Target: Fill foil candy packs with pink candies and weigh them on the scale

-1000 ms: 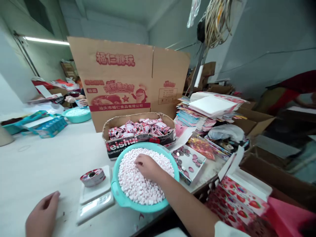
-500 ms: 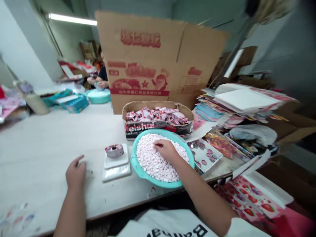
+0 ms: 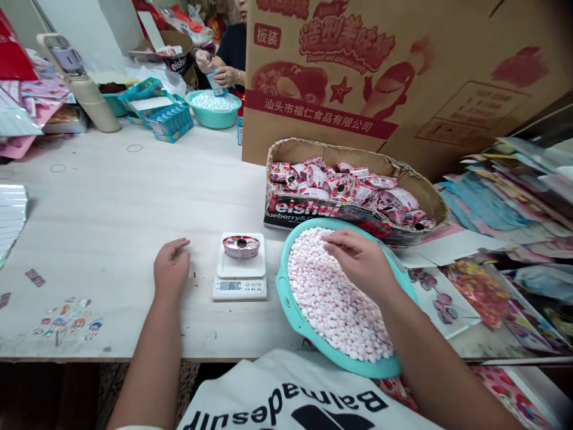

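Observation:
A small oval candy pack (image 3: 242, 247) in red and white wrap lies on a white digital scale (image 3: 224, 270), whose display is lit. To the left of the scale my left hand (image 3: 171, 267) rests at the table, holding nothing, with thumb and index finger apart. Small pale pink candies (image 3: 331, 298) fill a turquoise basin (image 3: 286, 298). My right hand (image 3: 358, 257) is over these candies with its fingers drawn together; whatever is between them is too small to make out. Behind the basin stands a cut-down cardboard box (image 3: 308, 216) of similar wrapped packs (image 3: 342, 182).
A large carton (image 3: 322, 113) stands upright at the back. Stacked printed sheets (image 3: 483, 203) and a tray with round pink pieces (image 3: 452, 307) lie to the right. Across the table a person's hands (image 3: 219, 73) hold a blue pack above another turquoise basin (image 3: 215, 119). A bottle (image 3: 89, 95) stands back left.
The view has tilted down and come closer. My right hand has lifted slightly off the candies, its fingers still together. My left hand stays beside the scale, and the pack remains on it.

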`<state>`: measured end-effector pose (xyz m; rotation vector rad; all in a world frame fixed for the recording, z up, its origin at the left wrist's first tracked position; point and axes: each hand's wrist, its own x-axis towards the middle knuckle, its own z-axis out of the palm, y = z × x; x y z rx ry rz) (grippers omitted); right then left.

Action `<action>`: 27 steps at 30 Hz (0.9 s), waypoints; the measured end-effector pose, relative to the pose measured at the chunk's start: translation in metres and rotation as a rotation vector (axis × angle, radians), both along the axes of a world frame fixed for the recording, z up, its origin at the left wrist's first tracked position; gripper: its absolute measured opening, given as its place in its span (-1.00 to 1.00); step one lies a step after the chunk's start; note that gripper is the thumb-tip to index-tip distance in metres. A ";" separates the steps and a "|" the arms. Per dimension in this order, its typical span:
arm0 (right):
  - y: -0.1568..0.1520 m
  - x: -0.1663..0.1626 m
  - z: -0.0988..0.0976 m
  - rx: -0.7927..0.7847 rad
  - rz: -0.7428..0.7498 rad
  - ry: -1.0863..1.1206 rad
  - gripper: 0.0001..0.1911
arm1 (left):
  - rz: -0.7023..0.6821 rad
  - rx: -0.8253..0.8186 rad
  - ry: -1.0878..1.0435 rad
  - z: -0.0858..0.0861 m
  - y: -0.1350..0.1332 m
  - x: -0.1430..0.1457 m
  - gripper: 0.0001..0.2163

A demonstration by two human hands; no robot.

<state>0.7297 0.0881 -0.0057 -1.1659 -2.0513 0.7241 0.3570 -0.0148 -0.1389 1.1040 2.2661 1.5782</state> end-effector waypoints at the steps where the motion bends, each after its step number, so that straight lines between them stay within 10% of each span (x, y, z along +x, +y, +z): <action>1: 0.005 -0.012 0.008 0.019 0.078 -0.025 -0.80 | -0.001 0.002 -0.011 0.000 0.000 0.000 -0.73; 9: 0.030 -0.123 0.003 0.025 0.669 -0.194 -0.78 | 0.032 0.057 -0.016 -0.004 -0.004 -0.002 -0.75; 27: 0.022 -0.141 0.003 0.146 0.605 -0.352 -0.71 | 0.077 0.013 -0.139 0.002 -0.002 -0.001 -0.78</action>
